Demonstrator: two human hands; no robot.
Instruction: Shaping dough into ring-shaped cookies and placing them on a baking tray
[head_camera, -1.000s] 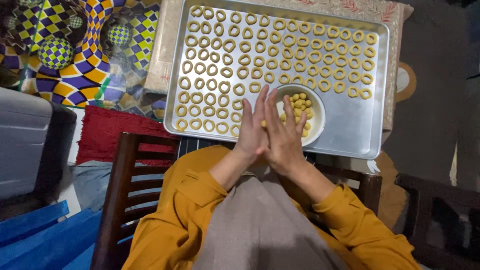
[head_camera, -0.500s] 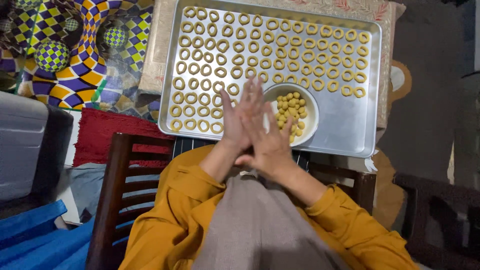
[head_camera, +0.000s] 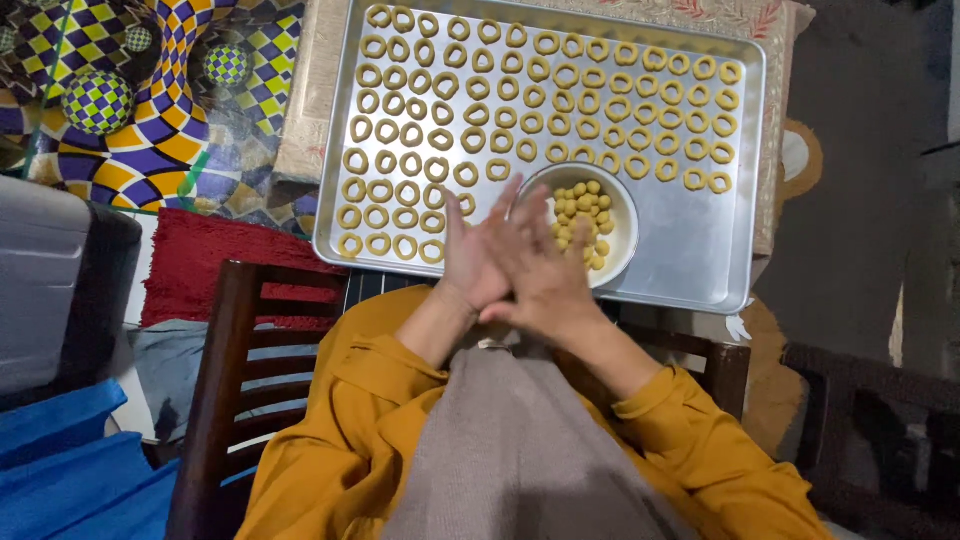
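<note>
My left hand (head_camera: 468, 258) and my right hand (head_camera: 548, 272) are pressed flat together, palm to palm with fingers pointing away from me, over the near edge of a silver baking tray (head_camera: 700, 262). Whatever may lie between the palms is hidden. Just right of my fingertips, a white bowl (head_camera: 622, 205) on the tray holds several small yellow dough balls (head_camera: 580, 205). Rows of ring-shaped dough pieces (head_camera: 500, 95) fill the tray's left and far parts. My sleeves are mustard orange.
The tray rests on a patterned cloth (head_camera: 310, 110). A dark wooden chair (head_camera: 225, 380) stands in front of me. A chequered multicoloured mat (head_camera: 130, 110) and a red rug (head_camera: 195, 265) lie to the left, with blue plastic (head_camera: 60, 460) at the lower left.
My palms have slid against each other, the right hand shifting over the left. The bowl and rings on the tray stay put.
</note>
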